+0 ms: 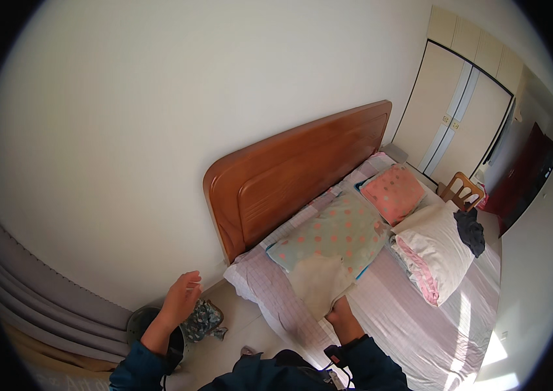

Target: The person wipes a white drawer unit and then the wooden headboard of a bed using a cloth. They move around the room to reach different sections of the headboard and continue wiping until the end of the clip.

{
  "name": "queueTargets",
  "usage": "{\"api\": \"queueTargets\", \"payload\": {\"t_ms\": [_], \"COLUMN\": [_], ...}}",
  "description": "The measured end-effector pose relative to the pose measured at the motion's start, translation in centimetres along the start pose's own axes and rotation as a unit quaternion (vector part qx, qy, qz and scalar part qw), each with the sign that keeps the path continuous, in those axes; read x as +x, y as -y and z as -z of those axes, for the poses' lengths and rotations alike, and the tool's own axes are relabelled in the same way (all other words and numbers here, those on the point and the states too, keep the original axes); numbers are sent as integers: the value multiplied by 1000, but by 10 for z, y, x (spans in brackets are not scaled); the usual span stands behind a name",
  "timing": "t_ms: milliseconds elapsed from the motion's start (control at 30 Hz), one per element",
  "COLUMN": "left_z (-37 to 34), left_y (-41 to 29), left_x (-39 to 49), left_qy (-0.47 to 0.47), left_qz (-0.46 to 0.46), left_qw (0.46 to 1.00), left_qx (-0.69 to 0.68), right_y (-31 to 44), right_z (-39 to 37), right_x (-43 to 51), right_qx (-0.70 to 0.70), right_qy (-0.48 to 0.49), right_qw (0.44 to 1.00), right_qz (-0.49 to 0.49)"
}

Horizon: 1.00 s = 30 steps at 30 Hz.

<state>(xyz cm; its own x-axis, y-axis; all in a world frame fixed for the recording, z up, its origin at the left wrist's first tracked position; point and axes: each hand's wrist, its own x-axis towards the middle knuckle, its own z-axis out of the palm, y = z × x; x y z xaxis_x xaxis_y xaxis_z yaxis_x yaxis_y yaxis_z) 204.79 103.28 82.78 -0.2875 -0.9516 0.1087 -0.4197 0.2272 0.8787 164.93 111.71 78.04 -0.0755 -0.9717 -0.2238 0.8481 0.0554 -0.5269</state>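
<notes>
My right hand [340,314] grips the lower corner of a cream cloth [319,283] at the near side of the bed. The upper part of that cloth overlaps a pale green pillow [335,227] with orange dots. My left hand [181,299] is raised in the air left of the bed, fingers apart and holding nothing. Farther along the headboard lies a coral dotted pillow [394,191]. Folded white and pink bedding [435,249] rests on the bed's far side, with a dark crumpled cloth [470,230] on its edge.
The bed [389,313] has a striped sheet and a wooden headboard [306,171] against the wall. Below my left arm stand a dark bin [142,317] and a patterned cloth item [205,320]. Grey curtains [56,298] hang at left. A wooden chair [463,190] and wardrobe [433,102] stand beyond.
</notes>
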Motion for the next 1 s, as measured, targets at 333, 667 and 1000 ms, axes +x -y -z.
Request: {"api": "queueTargets", "payload": {"t_ms": [333, 667, 1000], "left_z": [11, 9, 0], "left_y": [-15, -4, 16], "left_x": [199, 345, 381], "left_qy": [-3, -43, -24], "left_qz": [-138, -96, -32], "left_qw": [962, 920, 931], "left_qx": [236, 378, 363], "right_y": [21, 54, 9], "right_z": [-71, -143, -157], "right_x": [169, 375, 460], "right_qx": [-23, -423, -744], "right_qy": [18, -17, 203], "right_qw": [993, 830, 445], "right_qz": [119, 363, 455]}}
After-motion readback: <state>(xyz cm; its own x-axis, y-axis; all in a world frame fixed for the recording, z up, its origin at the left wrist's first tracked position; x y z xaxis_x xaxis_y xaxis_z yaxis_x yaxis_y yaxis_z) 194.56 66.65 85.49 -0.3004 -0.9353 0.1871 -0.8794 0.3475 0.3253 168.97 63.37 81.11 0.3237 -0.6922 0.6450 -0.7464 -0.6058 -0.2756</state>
